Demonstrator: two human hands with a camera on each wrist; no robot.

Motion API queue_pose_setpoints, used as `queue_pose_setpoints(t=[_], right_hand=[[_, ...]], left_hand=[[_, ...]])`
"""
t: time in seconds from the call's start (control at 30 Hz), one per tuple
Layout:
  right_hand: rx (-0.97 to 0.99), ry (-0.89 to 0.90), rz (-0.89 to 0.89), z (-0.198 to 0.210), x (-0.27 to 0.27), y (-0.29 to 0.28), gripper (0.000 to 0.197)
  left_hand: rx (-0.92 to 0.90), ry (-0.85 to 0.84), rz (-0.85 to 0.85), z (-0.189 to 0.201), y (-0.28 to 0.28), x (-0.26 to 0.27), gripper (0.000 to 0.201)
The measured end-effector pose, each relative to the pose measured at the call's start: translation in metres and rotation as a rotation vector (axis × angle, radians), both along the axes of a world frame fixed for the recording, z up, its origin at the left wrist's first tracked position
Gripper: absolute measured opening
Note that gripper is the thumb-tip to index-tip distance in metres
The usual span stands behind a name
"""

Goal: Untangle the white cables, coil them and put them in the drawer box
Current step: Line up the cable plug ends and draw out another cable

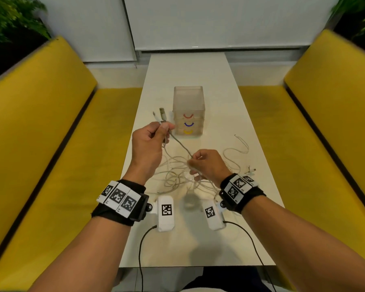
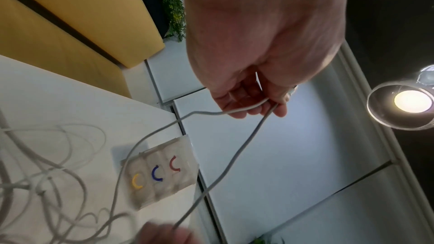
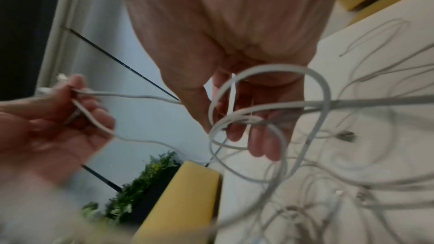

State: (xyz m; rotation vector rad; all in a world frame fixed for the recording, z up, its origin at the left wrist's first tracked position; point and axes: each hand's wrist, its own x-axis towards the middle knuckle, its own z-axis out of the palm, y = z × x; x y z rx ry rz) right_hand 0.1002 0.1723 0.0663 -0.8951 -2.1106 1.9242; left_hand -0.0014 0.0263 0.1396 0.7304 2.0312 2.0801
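The cables (image 1: 177, 171) are thin, white and looped in a loose tangle on the table (image 1: 251, 114), just in front of the clear drawer box (image 1: 189, 106) with red, blue and yellow handles. The left hand (image 1: 150, 142) pinches two plug ends raised above the table. The right hand (image 1: 207, 165) grips several strands lifted from the tangle.
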Motion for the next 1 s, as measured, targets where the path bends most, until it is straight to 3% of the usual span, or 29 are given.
queue_pose_setpoints(t=[0.13,0.27,0.5,0.67,0.8,1.0], right_hand=[[0.209,-0.110,0.033,-0.046,0.022,0.022,0.023],[0.137,-0.070,-0.031,-0.069,0.042,0.035,0.034],[0.200,-0.019,0.036,-0.013,0.033,0.020,0.051],[0.195,0.126,0.124,0.031,0.024,0.017,0.031],[0.250,0.208,0.199,0.054,0.023,0.019,0.027],[0.267,0.266,0.134,0.064,0.018,0.020,0.026]], left_hand=[[0.143,-0.036,0.092,0.030,-0.010,-0.015,0.024],[0.176,-0.001,0.044,0.046,-0.019,-0.030,0.024],[0.148,-0.114,-0.008,0.024,0.002,-0.007,0.030],[-0.013,-0.024,-0.096,0.013,0.013,0.005,0.032],[-0.113,0.028,-0.197,0.017,0.019,0.018,0.026],[-0.341,0.086,-0.316,0.013,0.026,0.030,0.018]])
